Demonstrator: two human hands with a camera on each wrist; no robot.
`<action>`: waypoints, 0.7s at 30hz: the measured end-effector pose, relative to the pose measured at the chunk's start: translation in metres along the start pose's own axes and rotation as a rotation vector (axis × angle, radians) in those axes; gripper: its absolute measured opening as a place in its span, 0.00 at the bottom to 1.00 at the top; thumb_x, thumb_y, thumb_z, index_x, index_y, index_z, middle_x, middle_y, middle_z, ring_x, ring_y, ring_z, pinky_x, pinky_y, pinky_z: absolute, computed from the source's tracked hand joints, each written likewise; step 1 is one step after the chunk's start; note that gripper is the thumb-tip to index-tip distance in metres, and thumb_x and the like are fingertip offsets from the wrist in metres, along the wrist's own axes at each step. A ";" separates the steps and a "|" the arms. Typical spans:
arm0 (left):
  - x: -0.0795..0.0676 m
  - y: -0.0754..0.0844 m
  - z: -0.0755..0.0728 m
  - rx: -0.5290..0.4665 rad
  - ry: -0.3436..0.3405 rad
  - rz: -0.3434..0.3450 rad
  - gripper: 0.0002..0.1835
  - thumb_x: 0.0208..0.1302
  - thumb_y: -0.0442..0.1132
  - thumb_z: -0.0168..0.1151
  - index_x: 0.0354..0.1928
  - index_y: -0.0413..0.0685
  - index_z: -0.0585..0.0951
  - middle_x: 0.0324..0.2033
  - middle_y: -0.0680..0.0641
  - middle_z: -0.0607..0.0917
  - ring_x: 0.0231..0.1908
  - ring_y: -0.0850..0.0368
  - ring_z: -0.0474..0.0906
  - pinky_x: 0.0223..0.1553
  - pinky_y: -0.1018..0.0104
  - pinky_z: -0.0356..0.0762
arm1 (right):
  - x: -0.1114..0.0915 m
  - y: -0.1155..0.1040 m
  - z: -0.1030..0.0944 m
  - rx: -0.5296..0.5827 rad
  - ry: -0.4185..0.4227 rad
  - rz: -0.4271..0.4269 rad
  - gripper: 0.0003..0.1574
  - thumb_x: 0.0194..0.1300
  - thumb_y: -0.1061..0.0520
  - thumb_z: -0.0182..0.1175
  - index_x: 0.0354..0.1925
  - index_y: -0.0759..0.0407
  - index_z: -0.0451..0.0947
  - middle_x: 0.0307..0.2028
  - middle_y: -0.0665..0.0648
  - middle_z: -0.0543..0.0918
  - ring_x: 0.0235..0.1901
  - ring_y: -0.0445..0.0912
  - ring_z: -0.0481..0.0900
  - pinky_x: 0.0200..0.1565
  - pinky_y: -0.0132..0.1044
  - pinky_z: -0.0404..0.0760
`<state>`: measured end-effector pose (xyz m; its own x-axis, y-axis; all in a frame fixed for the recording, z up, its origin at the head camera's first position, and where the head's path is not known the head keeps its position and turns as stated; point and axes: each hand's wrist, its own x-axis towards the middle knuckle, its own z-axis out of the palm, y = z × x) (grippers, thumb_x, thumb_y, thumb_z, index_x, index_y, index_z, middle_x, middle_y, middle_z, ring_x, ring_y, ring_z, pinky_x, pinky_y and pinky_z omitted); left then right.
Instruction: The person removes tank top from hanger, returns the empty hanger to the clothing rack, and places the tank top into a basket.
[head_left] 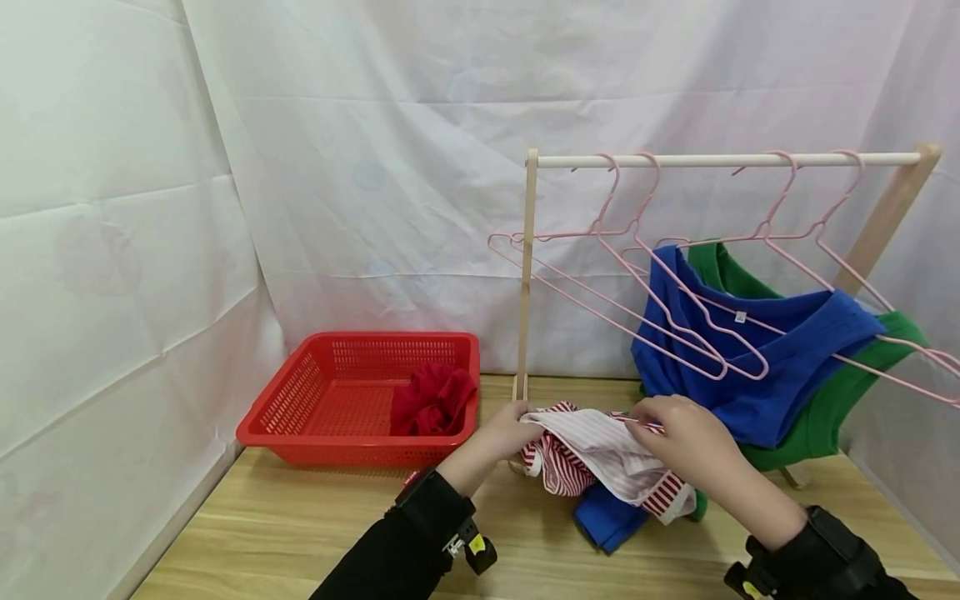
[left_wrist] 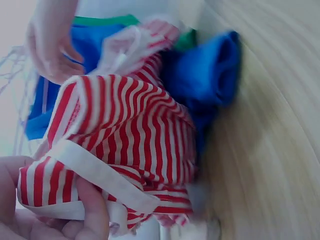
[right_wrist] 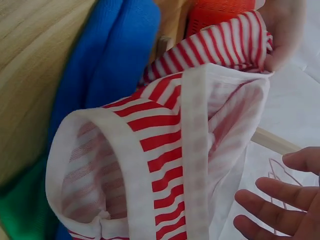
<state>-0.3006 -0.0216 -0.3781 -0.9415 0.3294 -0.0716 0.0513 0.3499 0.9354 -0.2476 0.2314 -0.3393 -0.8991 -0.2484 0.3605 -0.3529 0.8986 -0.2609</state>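
You are, I think, at the step of opening and straightening the striped garment, which is in front of the rack, over the counter and above a piece of blue cloth. Your left hand has its grip on one edge of this garment, pinched between thumb and fingers. Your right hand is released, its fingers spread just beside the cloth; whether one fingertip touches it, I cannot tell surely, because the left wrist view is blurred there. The blue top already hangs on the rack, and two pink hangers are bare. In my judgement, your next move calls for the right hand to take the free edge, so that the opening becomes wide enough for a hanger
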 end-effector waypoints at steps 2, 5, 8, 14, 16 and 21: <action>-0.002 0.004 0.000 -0.144 0.002 -0.047 0.17 0.55 0.28 0.55 0.48 0.34 0.78 0.30 0.46 0.77 0.24 0.57 0.72 0.23 0.66 0.77 | 0.001 -0.001 -0.003 0.015 -0.001 0.007 0.09 0.62 0.52 0.65 0.38 0.56 0.84 0.36 0.53 0.84 0.37 0.51 0.81 0.40 0.52 0.79; -0.004 0.011 -0.001 -0.315 0.022 -0.096 0.16 0.54 0.27 0.52 0.46 0.34 0.77 0.30 0.46 0.75 0.25 0.58 0.72 0.23 0.66 0.75 | 0.002 -0.004 -0.007 0.027 0.012 0.024 0.12 0.64 0.52 0.64 0.41 0.57 0.84 0.39 0.56 0.84 0.40 0.54 0.81 0.41 0.53 0.78; -0.008 0.019 -0.005 -0.435 0.038 -0.101 0.13 0.54 0.26 0.51 0.44 0.35 0.76 0.29 0.47 0.74 0.25 0.58 0.71 0.24 0.67 0.73 | 0.003 -0.005 -0.010 0.034 0.015 0.045 0.15 0.66 0.50 0.62 0.43 0.59 0.84 0.42 0.58 0.84 0.44 0.57 0.80 0.44 0.55 0.77; -0.021 0.040 -0.022 -0.560 0.091 -0.004 0.15 0.56 0.27 0.50 0.46 0.33 0.75 0.26 0.49 0.76 0.22 0.61 0.71 0.22 0.69 0.71 | 0.007 -0.007 -0.011 0.068 0.005 0.065 0.18 0.68 0.48 0.60 0.46 0.60 0.82 0.43 0.59 0.84 0.46 0.57 0.80 0.46 0.57 0.77; -0.025 0.047 -0.029 -0.554 0.122 0.045 0.14 0.56 0.27 0.50 0.45 0.32 0.74 0.26 0.49 0.76 0.22 0.62 0.71 0.22 0.70 0.72 | 0.008 -0.007 -0.011 0.082 0.002 0.069 0.18 0.68 0.48 0.60 0.46 0.59 0.82 0.43 0.58 0.84 0.45 0.57 0.80 0.45 0.56 0.77; -0.034 0.060 -0.042 -0.381 0.273 0.181 0.12 0.58 0.29 0.53 0.43 0.35 0.78 0.31 0.47 0.80 0.28 0.61 0.74 0.30 0.70 0.74 | 0.009 -0.009 -0.009 0.105 -0.016 0.087 0.18 0.68 0.49 0.60 0.48 0.59 0.82 0.42 0.56 0.84 0.43 0.54 0.80 0.45 0.56 0.77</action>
<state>-0.2793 -0.0489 -0.3051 -0.9841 0.0957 0.1495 0.1448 -0.0539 0.9880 -0.2502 0.2242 -0.3258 -0.9312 -0.1773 0.3185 -0.2976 0.8744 -0.3833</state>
